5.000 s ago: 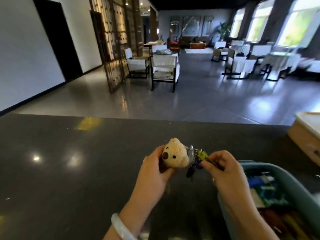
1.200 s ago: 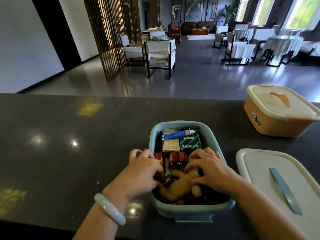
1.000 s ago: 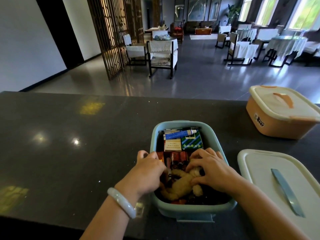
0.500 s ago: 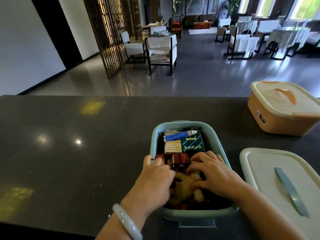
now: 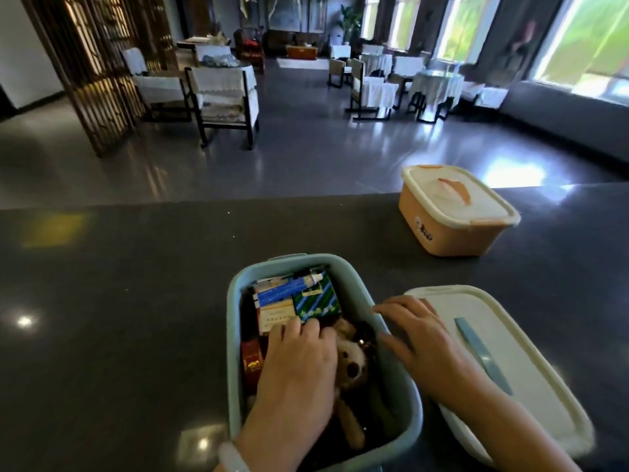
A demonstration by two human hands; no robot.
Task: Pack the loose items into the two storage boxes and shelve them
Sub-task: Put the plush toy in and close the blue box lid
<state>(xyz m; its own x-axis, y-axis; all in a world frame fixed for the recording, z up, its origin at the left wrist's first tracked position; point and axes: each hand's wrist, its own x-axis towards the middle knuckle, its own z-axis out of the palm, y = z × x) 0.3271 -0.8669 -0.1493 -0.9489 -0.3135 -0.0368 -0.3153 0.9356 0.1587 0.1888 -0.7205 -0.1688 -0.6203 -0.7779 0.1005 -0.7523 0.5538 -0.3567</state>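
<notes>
Pale blue plastic storage box (image 5: 235, 335), lower centre, lidless on the dark stone counter (image 5: 119, 301), holding cartons and a tan plush bear keychain (image 5: 352, 366); left hand (image 5: 299, 366) presses inside, fingers bent; right hand (image 5: 418, 338) relaxed over the cream lid (image 5: 531, 362), lower right; orange lidded box (image 5: 452, 212), right of centre.

A dark, polished tabletop (image 5: 119, 301) runs across the whole width of the view and mirrors a few points of light. Three things rest directly on it. An open blue storage box (image 5: 235, 335) sits near the front edge, at centre. Just to its right lies a loose white lid (image 5: 531, 369) with a blue handle strip, flat, and it seems to touch the box's side. Farther back on the right, well apart from both, stands an orange storage box (image 5: 452, 233) closed under its own white lid.
</notes>
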